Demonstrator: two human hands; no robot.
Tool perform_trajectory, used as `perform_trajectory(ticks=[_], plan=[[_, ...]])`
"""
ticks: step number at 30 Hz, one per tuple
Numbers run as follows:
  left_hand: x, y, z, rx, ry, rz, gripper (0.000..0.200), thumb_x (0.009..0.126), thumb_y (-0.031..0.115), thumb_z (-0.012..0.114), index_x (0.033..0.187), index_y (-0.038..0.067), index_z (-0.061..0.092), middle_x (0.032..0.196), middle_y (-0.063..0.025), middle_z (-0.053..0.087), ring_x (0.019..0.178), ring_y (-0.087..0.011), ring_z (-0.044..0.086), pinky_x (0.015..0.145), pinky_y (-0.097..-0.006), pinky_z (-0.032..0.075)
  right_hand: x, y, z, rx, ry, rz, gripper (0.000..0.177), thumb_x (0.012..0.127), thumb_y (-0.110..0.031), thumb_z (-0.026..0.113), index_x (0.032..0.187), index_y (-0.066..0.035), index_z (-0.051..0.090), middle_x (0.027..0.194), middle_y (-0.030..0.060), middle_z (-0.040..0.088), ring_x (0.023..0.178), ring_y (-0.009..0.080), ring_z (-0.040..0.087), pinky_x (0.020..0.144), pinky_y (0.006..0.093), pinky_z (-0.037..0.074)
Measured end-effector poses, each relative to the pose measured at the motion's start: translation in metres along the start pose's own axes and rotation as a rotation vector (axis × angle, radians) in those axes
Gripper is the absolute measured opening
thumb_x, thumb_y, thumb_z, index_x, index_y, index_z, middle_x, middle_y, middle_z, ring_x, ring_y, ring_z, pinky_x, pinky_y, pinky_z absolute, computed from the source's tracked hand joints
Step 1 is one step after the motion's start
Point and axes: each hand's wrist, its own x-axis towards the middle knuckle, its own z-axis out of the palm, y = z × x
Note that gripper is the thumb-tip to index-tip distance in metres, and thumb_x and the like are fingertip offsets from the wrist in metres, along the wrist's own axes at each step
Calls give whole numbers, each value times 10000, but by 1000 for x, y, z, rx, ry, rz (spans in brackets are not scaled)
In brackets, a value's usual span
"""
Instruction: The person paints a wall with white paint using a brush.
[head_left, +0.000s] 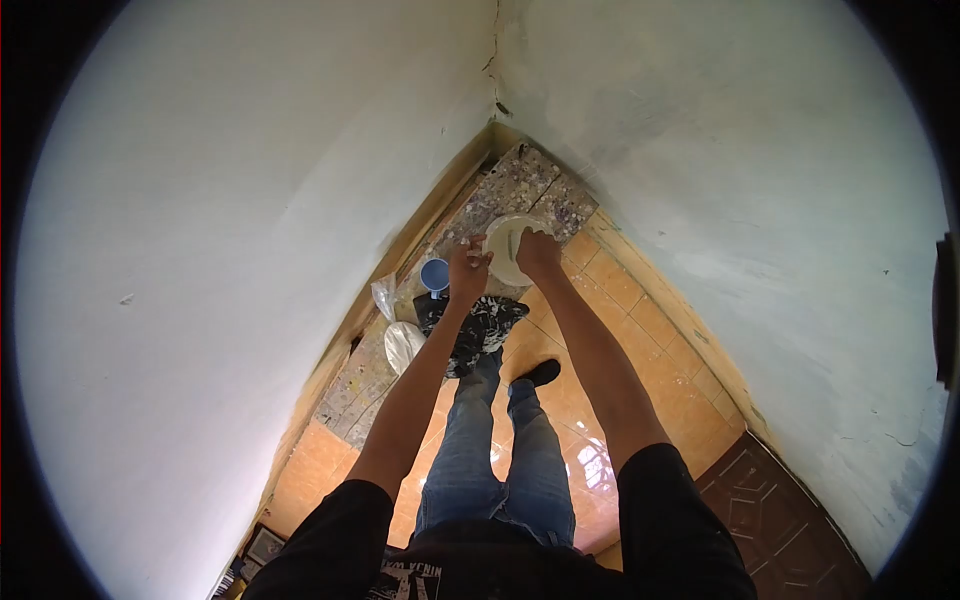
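A round whitish tub [508,272] stands on a paint-spattered board in the corner. My right hand [540,254] is closed at the tub's right side, over its opening; what its fingers grip is too small to make out. At the tub's left rim is my left hand [469,268], its fingers bent and partly apart, with a small pale thing near them that I cannot make out. A blue mug [435,274] stands just left of my left hand. Below the hands lies a black cloth [478,330] with white smears.
The spattered board [350,400] runs along the left wall [220,250]. A white bag [402,346] and clear plastic [384,297] lie on it. Orange tiles [640,330] reach the right wall [760,200]. A brown panelled door [780,520] is at lower right, a crack above the corner.
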Motion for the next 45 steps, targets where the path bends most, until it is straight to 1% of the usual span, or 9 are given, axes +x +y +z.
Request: perform_trajectory(ticks=[8,14,17,23,26,29,32,41,45], plan=[[-6,21,-6,48,6,-27,295,807,54,705,1091,55,625,984,-89,601,693,-185,611,639,-311,492,4,16,8,-95,192,-188,233,840,-160,580,1039,-42,610,872,182,667,826,336,677,697,439,551],[-11,36,-13,151,15,36,310,809,55,705,1106,53,617,980,-82,593,718,-189,617,638,-322,497,5,12,2,-240,161,-288,198,842,-138,575,1021,-73,631,863,143,671,800,289,681,661,407,554],[-4,16,-6,134,4,42,311,812,53,703,1110,50,615,962,-74,580,747,-194,621,651,-324,508,2,17,0,-255,162,-359,143,882,-114,515,929,-92,648,823,98,658,809,261,668,648,387,529],[-8,20,-7,98,38,75,317,812,40,700,1117,47,614,969,-78,574,774,-207,623,673,-313,524,0,17,2,-335,119,-362,192,852,-127,568,1026,-83,638,861,102,674,807,264,681,656,380,557],[-8,31,-7,134,12,-12,305,812,37,697,1107,48,621,1000,-84,587,774,-205,620,674,-312,523,-4,20,1,-210,221,-366,172,851,-124,570,997,-82,650,865,102,675,810,264,682,660,379,557],[-9,29,-7,162,27,-11,294,808,31,695,1094,49,629,1006,-81,591,771,-194,611,675,-313,522,-1,13,-1,-335,68,-324,174,858,-126,560,1006,-93,645,855,104,680,813,259,686,660,377,556],[-5,25,-3,170,11,-16,298,800,22,695,1090,52,633,989,-76,590,769,-184,602,676,-313,519,-5,17,-6,-231,182,-354,155,855,-133,565,977,-108,658,839,94,688,818,248,690,657,377,558],[-7,14,-1,53,42,13,308,798,13,693,1096,61,634,972,-72,595,763,-189,602,669,-307,513,-6,19,0,-299,219,-430,142,858,-143,531,939,-122,645,810,63,664,780,240,678,615,383,539],[-5,16,1,152,53,3,309,803,15,691,1104,54,631,967,-75,592,788,-191,610,665,-306,515,0,24,-5,-158,148,-397,197,815,-159,623,1003,-104,641,796,136,674,780,314,680,656,418,559]])
